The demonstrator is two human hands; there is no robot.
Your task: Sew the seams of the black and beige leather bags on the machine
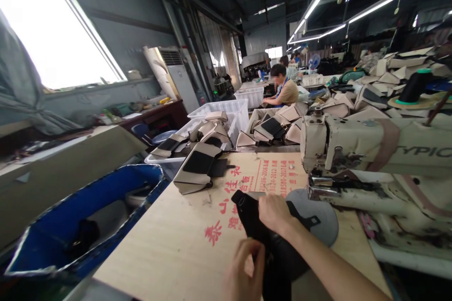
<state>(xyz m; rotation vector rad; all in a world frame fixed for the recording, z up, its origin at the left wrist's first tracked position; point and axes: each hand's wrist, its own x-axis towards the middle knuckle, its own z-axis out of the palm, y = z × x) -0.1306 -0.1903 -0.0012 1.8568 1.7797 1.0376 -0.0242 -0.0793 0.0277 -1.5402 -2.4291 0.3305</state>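
My right hand (273,211) rests knuckles-up on a black fabric piece (249,214) that lies on the wooden work table (169,244), fingers curled over it. My left hand (243,270) pinches the near edge of the same black piece at the bottom of the view. A grey round piece (321,221) lies under and beside the black one. The head of a cream sewing machine (353,150) stands just to the right of my hands.
A stack of beige and black sewn pieces (197,167) lies at the table's far edge, with more in white bins (226,113) behind. A blue bin (88,221) sits at left. A person sits at a far table (284,89). A black thread cone (413,87) stands at right.
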